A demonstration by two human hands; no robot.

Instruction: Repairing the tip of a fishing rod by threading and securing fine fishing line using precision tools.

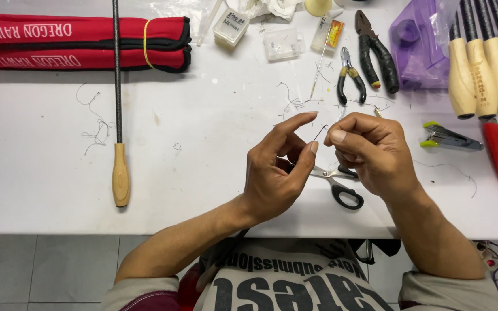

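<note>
We are sitting at a white worktable (203, 173), holding both hands up just above its surface. Our left hand (278, 173) is pinching with thumb and forefinger, the fingertips closing toward a thin dark sliver of wire or needle (320, 132) that is slanting in the gap between the two hands. Our right hand (370, 152) is curled with its thumb pressing against the forefinger, gripping the other end of that same sliver; whether a thread is attached to it is too fine to tell. As far as the work goes, we are judging it to be in the middle of a fine hand step: the small piece is already picked up and held between both hands, and nothing is yet showing as finished or set down. Lying under our hands on the table is a pair of black-handled scissors (341, 187), untouched. Further back are resting small black-and-yellow-handled pliers (350, 78) and larger black-handled pliers (376, 52), with loose thread scraps (96, 124) scattered about. To the left is lying a long dark rod with a wooden handle (119, 173), beside a rolled red fabric pouch (82, 43), and at the right a row of pale wooden tool handles (485, 63).
</note>
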